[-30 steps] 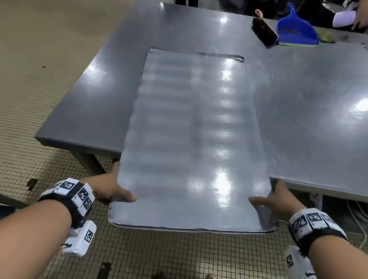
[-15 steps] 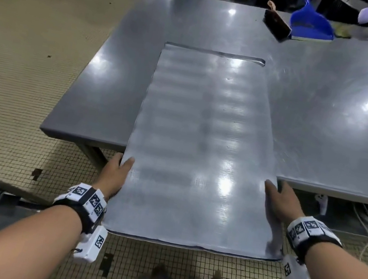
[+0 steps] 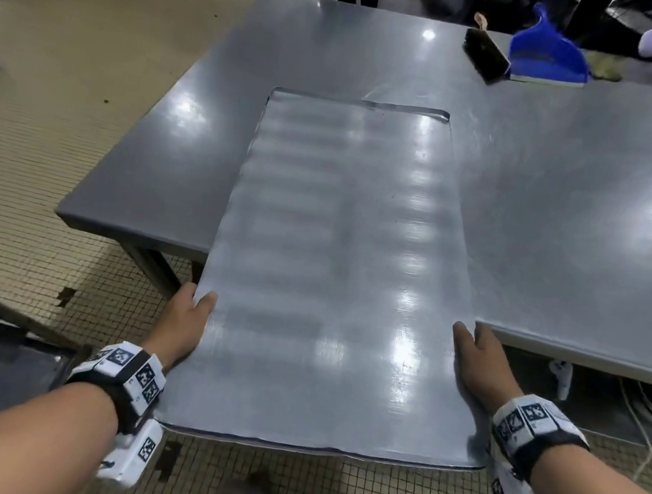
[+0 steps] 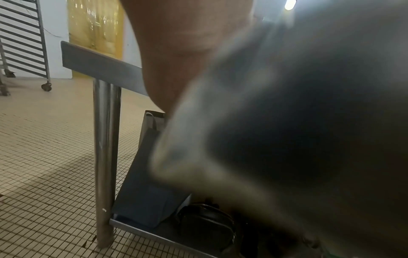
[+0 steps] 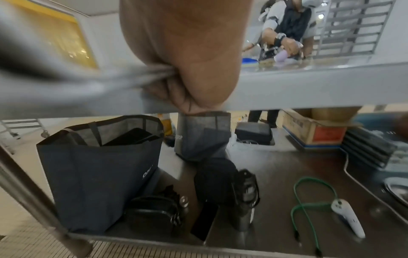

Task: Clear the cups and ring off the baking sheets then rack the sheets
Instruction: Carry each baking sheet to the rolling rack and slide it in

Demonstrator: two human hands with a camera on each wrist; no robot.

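Note:
A long bare metal baking sheet (image 3: 333, 269) lies lengthwise, its far half on the steel table (image 3: 574, 245) and its near half hanging over the front edge toward me. My left hand (image 3: 185, 318) grips its left long edge, thumb on top and fingers beneath. My right hand (image 3: 476, 367) grips the right long edge the same way. In the right wrist view, the right hand's (image 5: 187, 69) fingers curl under the sheet's rim (image 5: 66, 83). In the left wrist view, the blurred underside of the sheet (image 4: 309, 122) fills the picture beside the left hand (image 4: 187, 43). No cups or ring are in view.
A blue dustpan (image 3: 547, 59) and a black brush (image 3: 485, 55) lie at the table's far edge, with crumbs to their right. A wheeled rack (image 4: 22, 38) stands off to the left. Bags (image 5: 99, 174) sit on the shelf under the table. People stand behind the table.
Both hands have slid from the sheet's near corners up along its long edges. The sheet has come a little farther off the table toward me.

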